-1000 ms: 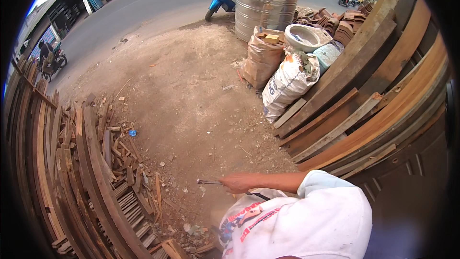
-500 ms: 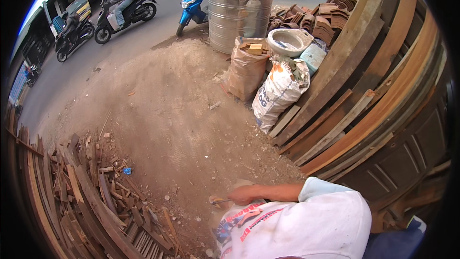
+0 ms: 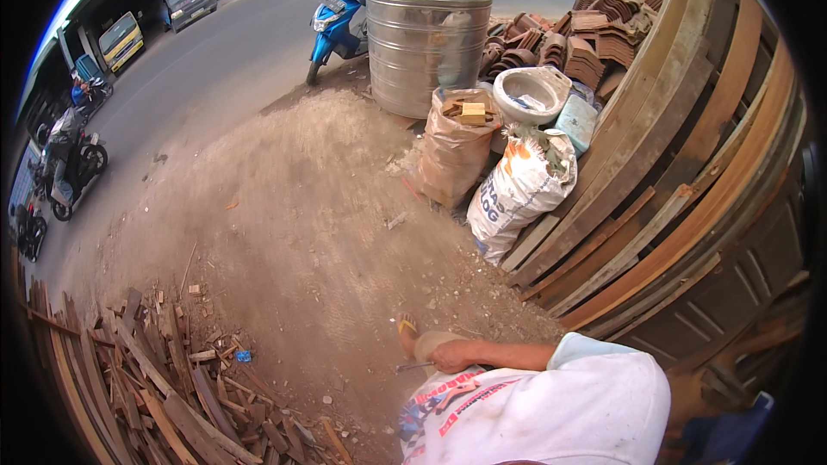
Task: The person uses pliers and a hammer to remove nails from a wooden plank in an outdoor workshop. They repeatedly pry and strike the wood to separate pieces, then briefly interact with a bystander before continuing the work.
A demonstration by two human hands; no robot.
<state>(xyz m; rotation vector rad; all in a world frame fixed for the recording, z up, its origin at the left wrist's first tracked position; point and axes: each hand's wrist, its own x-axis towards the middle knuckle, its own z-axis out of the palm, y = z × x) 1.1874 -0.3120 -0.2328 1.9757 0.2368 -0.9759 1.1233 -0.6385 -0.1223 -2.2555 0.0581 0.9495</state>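
The right hand (image 3: 450, 356) grasps a thin grey metal rod (image 3: 414, 367) above the near edge of the brown dirt ground (image 3: 284, 250); the left hand's state cannot be told. Splintered brown wood scraps (image 3: 181, 396) cover the ground's near-left corner, a stuffed white woven sack (image 3: 517, 194) its right edge, a ribbed silvery cylindrical tank (image 3: 413, 47) its far edge.

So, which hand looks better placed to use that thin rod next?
Probably the right hand: it holds the thin rod, while the left hand is out of view.
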